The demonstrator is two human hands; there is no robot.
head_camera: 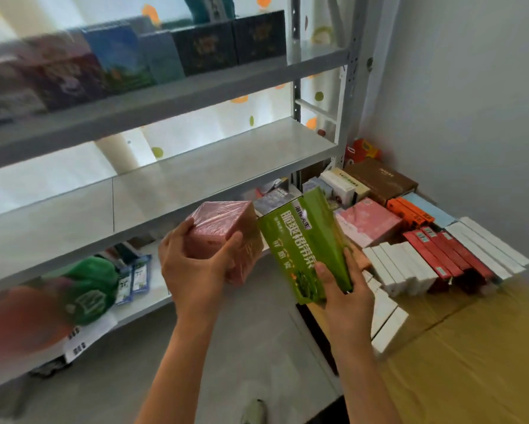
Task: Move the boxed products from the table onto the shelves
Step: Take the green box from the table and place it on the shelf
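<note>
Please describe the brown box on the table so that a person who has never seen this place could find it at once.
Look at the table to the right of the metal shelving, then follow it to its far end, near the wall. There the brown box lies flat behind the pink box and the orange boxes. It is the only dark brown one, wide and low.

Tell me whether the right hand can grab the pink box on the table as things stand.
Probably not yet. The right hand already grips the green box, so it has no free fingers. The pink box itself lies uncovered on the table, near the hand; once the green box is shelved, the way looks free.
</note>
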